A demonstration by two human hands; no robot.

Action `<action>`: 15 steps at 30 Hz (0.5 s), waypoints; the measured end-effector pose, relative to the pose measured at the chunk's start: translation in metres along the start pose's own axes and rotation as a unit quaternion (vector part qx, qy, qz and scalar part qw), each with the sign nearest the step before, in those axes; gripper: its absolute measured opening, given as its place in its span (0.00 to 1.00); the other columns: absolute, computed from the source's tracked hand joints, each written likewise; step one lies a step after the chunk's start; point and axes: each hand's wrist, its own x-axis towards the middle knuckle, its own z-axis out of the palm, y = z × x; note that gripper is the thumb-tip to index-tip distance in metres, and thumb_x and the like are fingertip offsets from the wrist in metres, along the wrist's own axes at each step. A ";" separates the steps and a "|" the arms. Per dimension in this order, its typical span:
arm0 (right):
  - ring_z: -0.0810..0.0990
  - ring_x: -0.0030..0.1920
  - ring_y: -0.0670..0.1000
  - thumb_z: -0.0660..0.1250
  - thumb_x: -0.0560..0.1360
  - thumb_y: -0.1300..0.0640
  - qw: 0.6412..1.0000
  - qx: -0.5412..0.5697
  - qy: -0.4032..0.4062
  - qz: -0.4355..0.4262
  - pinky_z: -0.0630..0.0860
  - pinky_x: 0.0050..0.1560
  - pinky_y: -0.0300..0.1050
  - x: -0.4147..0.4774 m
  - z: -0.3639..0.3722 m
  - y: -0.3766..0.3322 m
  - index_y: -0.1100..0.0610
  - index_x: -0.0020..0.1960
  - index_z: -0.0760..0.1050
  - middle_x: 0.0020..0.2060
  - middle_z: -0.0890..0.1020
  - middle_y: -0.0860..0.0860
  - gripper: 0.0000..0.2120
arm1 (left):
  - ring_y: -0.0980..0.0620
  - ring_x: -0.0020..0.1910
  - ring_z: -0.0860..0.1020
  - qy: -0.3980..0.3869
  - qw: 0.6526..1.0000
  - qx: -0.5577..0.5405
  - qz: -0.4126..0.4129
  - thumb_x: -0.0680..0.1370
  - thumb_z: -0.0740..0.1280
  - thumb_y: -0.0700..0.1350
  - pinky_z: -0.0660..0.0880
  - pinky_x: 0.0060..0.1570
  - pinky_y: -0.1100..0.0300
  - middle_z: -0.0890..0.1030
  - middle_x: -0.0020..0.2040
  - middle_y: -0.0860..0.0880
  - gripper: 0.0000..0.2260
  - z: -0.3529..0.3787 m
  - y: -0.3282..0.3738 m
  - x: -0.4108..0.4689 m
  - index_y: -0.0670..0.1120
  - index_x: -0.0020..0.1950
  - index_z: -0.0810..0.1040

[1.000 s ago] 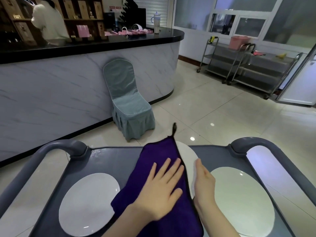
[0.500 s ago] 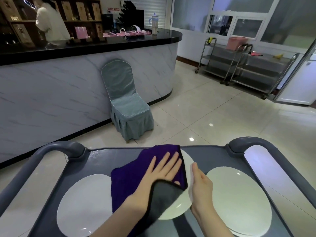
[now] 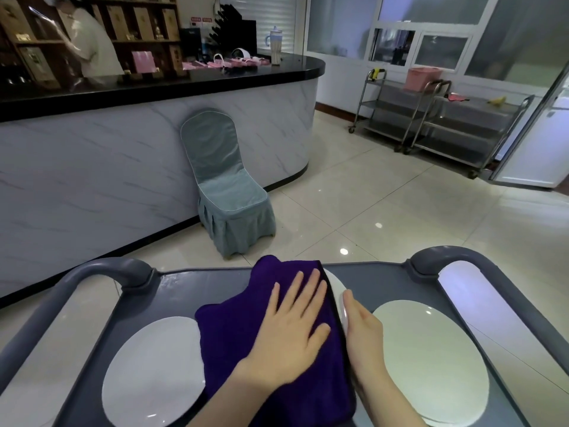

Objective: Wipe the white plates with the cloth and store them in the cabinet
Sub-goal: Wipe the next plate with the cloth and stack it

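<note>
The left hand lies flat with fingers straight and spread, pressing the purple cloth onto the middle plate. Half a second earlier the cloth's near corner was folded back, grey underside up, leaving the plate's near part bare; now the cloth covers almost all of it. I judge this a wiping stroke under way, with storing not yet begun. The grey cart carries everything. Its right plate and left plate lie uncovered, glossy white, on either side. Only a thin white crescent of the middle plate shows, where the right hand, fingers straight, steadies the rim.
</note>
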 end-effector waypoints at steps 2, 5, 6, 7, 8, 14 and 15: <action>0.70 0.36 0.52 0.62 0.82 0.49 1.000 -0.003 0.014 -0.024 0.70 0.34 0.40 0.005 -0.003 -0.001 0.73 0.41 0.73 0.34 0.74 0.58 0.26 | 0.53 0.79 0.40 -0.015 0.999 0.019 0.036 0.82 0.49 0.58 0.42 0.73 0.46 0.43 0.81 0.56 0.28 0.010 0.017 -0.010 0.53 0.81 0.47; 0.77 0.36 0.50 0.61 0.82 0.50 1.000 0.015 0.003 -0.013 0.73 0.38 0.42 0.003 -0.005 0.000 0.69 0.43 0.78 0.34 0.81 0.56 0.22 | 0.53 0.79 0.45 -0.011 0.998 0.021 0.057 0.82 0.51 0.58 0.45 0.72 0.47 0.47 0.81 0.57 0.28 0.013 0.023 -0.015 0.53 0.81 0.51; 0.79 0.38 0.50 0.61 0.82 0.49 1.000 0.020 -0.002 -0.008 0.74 0.40 0.43 0.001 -0.005 0.001 0.65 0.44 0.81 0.36 0.83 0.55 0.20 | 0.55 0.79 0.42 0.001 0.998 0.010 0.069 0.82 0.50 0.58 0.42 0.73 0.48 0.45 0.81 0.58 0.28 0.013 0.019 -0.011 0.53 0.81 0.48; 0.81 0.39 0.50 0.61 0.82 0.49 1.000 0.026 -0.009 -0.005 0.75 0.41 0.43 -0.001 -0.004 0.000 0.60 0.44 0.83 0.37 0.85 0.54 0.18 | 0.56 0.79 0.39 0.005 0.997 -0.003 0.079 0.83 0.50 0.58 0.39 0.73 0.49 0.42 0.80 0.59 0.28 0.011 0.014 -0.006 0.54 0.81 0.46; 0.83 0.40 0.49 0.62 0.82 0.49 0.999 0.030 -0.016 -0.005 0.76 0.41 0.42 -0.004 -0.003 0.000 0.57 0.45 0.84 0.38 0.86 0.53 0.17 | 0.56 0.78 0.38 0.020 0.997 -0.007 0.080 0.82 0.50 0.58 0.38 0.74 0.49 0.40 0.80 0.59 0.28 0.009 0.009 -0.002 0.54 0.81 0.45; 0.76 0.37 0.50 0.65 0.81 0.55 0.995 0.005 -0.078 -0.063 0.74 0.42 0.44 -0.013 -0.003 -0.003 0.60 0.36 0.81 0.32 0.81 0.54 0.17 | 0.53 0.77 0.57 0.114 0.993 -0.020 -0.021 0.80 0.54 0.62 0.50 0.75 0.51 0.61 0.78 0.54 0.29 -0.015 -0.024 0.023 0.55 0.79 0.57; 0.75 0.37 0.50 0.66 0.80 0.56 0.994 0.002 -0.086 -0.072 0.73 0.41 0.45 -0.012 -0.006 -0.007 0.61 0.35 0.79 0.32 0.79 0.53 0.16 | 0.53 0.72 0.65 0.126 0.990 -0.044 -0.045 0.78 0.56 0.63 0.57 0.71 0.54 0.69 0.72 0.55 0.27 -0.022 -0.030 0.025 0.56 0.76 0.62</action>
